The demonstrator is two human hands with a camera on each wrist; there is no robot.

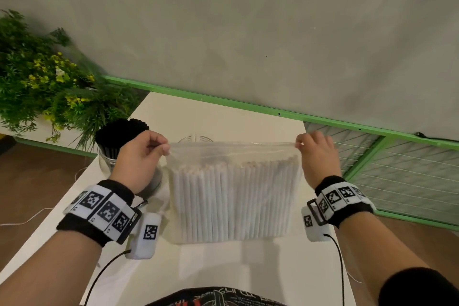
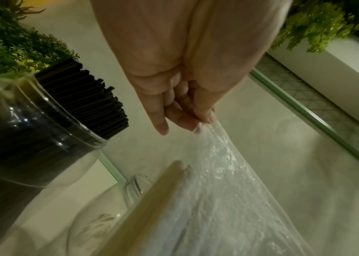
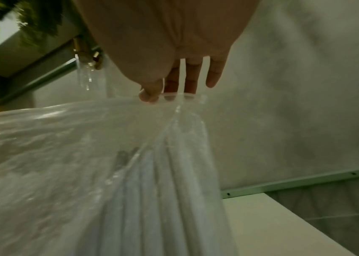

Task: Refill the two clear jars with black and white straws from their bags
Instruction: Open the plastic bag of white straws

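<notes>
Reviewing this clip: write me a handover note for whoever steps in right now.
Left hand pinches the top left corner of the bag of white straws; right hand pinches the top right corner. The bag hangs upright between both grips, over the white table.
Done: the jar of black straws is full, at the left.
Left: open the bag and fill the second clear jar, which lies behind the bag and holds no straws as far as can be seen.

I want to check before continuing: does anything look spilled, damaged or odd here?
Nothing stands out. Both hands, left and right, pinch the bag of white straws upright; the jar of black straws stands intact.
</notes>
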